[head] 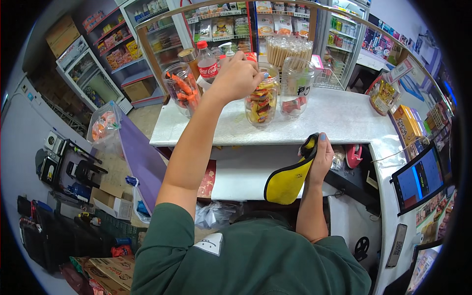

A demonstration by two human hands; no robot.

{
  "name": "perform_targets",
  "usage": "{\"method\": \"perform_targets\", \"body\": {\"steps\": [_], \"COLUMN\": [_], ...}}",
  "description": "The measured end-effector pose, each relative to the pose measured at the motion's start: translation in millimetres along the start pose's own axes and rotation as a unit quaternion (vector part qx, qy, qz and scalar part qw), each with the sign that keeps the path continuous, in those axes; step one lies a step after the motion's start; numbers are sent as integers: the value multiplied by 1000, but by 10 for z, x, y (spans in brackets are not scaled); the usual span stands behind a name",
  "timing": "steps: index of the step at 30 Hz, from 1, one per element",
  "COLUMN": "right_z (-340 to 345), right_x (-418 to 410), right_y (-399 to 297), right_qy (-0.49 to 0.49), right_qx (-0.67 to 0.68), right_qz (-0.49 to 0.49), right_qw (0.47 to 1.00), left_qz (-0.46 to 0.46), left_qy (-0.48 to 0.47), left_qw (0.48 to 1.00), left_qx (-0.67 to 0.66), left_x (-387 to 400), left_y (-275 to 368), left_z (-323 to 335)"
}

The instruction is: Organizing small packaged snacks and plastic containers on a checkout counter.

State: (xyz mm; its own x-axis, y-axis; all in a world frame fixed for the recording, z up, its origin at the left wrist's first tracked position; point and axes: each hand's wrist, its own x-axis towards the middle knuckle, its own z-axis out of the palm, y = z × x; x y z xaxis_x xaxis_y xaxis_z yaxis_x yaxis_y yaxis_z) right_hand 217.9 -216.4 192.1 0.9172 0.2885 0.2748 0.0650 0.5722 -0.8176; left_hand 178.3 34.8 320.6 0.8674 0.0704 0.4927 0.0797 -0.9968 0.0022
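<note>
My right hand (321, 158) grips a yellow cloth with black edging (289, 182); part of it is bunched up, and the rest hangs below the counter edge. My left hand (240, 78) reaches over the white counter (221, 129), fingers curled, close to the rim of a clear jar of wrapped sweets (261, 107). What its fingers touch is hidden by the hand. Behind it stands a pump bottle (226, 48), with a Coca-Cola bottle (207, 62) to the left. Clear jars of orange packets (182, 90) and of a few red packets (296, 97) flank the sweets.
Wrapped wooden chopsticks (289, 49) stand behind the jars. To the right are a pink tape dispenser (354, 155), a tablet screen (420, 177) and a phone (396, 245). A purple panel (142, 158) borders the left; an open cardboard box (112, 202) lies beyond it.
</note>
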Motion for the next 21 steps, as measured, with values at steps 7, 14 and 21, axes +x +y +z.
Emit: {"method": "perform_targets", "body": {"steps": [7, 14, 21], "right_z": [61, 123, 220], "right_x": [-17, -59, -128], "right_y": [38, 145, 269], "right_qy": [-27, -51, -132], "right_qx": [-18, -40, -68], "right_qz": [11, 43, 70], "right_qw": [999, 997, 986], "left_qz": [18, 1, -255], "left_qy": [109, 328, 146], "left_qw": [991, 904, 935], "left_qx": [-74, -273, -198], "left_x": [-180, -1475, -2611], "left_y": [-12, 421, 206], "left_z": [93, 502, 2292]}}
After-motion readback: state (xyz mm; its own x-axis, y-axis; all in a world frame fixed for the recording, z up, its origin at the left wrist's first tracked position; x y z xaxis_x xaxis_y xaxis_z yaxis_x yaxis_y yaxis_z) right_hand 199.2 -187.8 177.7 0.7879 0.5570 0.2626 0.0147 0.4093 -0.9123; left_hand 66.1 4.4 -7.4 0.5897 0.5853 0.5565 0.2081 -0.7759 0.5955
